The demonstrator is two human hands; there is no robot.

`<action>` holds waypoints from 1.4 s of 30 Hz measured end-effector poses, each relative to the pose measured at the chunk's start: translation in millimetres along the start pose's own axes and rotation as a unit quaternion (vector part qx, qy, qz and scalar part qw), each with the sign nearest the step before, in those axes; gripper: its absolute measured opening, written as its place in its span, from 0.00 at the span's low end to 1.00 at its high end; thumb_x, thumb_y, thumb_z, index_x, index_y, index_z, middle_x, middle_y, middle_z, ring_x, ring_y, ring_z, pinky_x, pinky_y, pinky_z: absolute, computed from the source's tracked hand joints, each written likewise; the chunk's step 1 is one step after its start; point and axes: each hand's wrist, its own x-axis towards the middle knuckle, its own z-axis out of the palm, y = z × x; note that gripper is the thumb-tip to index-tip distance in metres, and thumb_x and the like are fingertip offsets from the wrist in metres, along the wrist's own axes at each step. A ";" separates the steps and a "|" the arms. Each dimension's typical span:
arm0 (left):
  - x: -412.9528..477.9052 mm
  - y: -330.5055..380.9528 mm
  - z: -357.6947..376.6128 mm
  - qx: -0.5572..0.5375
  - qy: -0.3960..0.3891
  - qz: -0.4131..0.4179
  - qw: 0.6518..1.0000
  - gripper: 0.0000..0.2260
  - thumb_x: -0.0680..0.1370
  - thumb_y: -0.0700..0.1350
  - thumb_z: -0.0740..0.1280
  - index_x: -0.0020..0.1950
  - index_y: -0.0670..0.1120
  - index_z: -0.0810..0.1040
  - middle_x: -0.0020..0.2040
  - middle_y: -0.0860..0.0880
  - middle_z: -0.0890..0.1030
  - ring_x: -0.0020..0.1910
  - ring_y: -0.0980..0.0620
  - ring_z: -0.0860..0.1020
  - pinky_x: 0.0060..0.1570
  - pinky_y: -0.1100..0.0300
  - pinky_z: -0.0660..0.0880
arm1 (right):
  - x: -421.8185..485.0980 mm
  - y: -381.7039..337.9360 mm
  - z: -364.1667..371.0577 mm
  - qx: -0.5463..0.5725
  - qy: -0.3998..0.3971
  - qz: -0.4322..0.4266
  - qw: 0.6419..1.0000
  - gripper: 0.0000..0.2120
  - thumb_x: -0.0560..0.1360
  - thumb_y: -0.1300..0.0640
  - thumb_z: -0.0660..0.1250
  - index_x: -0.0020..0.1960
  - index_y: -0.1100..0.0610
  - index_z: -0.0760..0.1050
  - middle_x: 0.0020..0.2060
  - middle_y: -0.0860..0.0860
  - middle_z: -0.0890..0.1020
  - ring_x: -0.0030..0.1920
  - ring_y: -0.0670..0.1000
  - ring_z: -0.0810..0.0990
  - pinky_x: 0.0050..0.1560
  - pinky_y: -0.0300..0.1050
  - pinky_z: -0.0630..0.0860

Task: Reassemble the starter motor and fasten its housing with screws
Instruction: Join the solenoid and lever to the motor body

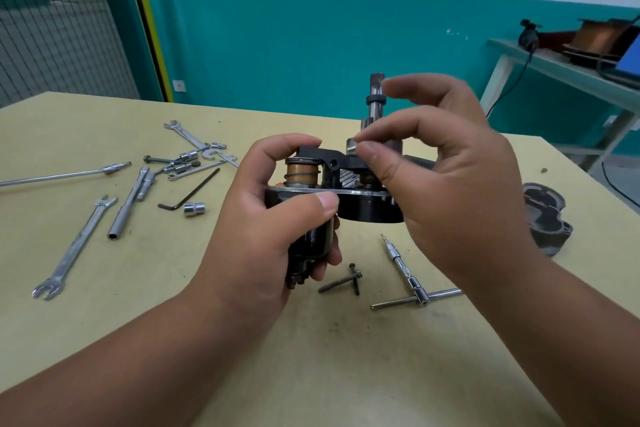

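The left hand (277,218) grips the starter motor (367,208) by its dark cylindrical lower body, fingers curled round it and the thumb pressed on the flange. It holds the motor upright above the middle of the table (311,357). The motor's steel shaft (375,97) stands straight up, with a coil-wound plunger (301,174) exposed beside it.

The right hand (450,191) is curled over the motor. Its thumb and forefinger meet on a shiny metal part at the foot of the shaft; whether they pinch it or only touch it I cannot tell.

The widest bare tabletop lies between the forearms, toward the near edge. To the left the room is crowded: a combination wrench (74,246), a tubular socket wrench (128,204), a hex key (190,192), a loose socket (194,209) and a long rod (62,175).

Just in front of the motor lie two dark screws (341,282), crossed and touching, with a T-handle driver (412,281) near them. The dark cast housing cover (547,218) sits close to the table's right edge. Beyond that edge stands a side bench (554,69) carrying a copper wire spool (595,35).
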 end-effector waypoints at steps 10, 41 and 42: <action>-2.5 3.1 2.7 0.020 -0.003 0.011 1.000 0.22 0.67 0.48 0.73 0.61 0.57 0.79 0.41 0.40 0.81 0.29 0.39 0.78 0.28 0.54 0.75 | 7.5 -7.7 -4.8 -0.069 -0.080 0.016 0.994 0.13 0.75 0.52 0.78 0.41 0.35 0.79 0.65 0.38 0.73 0.71 0.44 0.70 0.63 0.29 0.66; -3.9 1.0 -1.4 0.043 0.008 0.041 0.998 0.23 0.67 0.49 0.73 0.62 0.60 0.78 0.41 0.37 0.83 0.31 0.40 0.81 0.30 0.52 0.76 | 14.4 2.7 -7.0 0.208 -0.078 0.157 0.962 0.31 0.72 0.51 0.75 0.69 0.28 0.70 0.56 0.49 0.83 0.58 0.52 0.86 0.60 0.56 0.83; -3.7 1.0 -1.0 0.046 0.008 0.045 0.998 0.23 0.67 0.49 0.73 0.62 0.60 0.78 0.41 0.38 0.83 0.31 0.40 0.81 0.30 0.52 0.76 | 14.2 2.2 -6.4 0.231 -0.108 0.173 0.951 0.35 0.72 0.52 0.76 0.71 0.27 0.68 0.54 0.52 0.85 0.55 0.54 0.87 0.59 0.56 0.84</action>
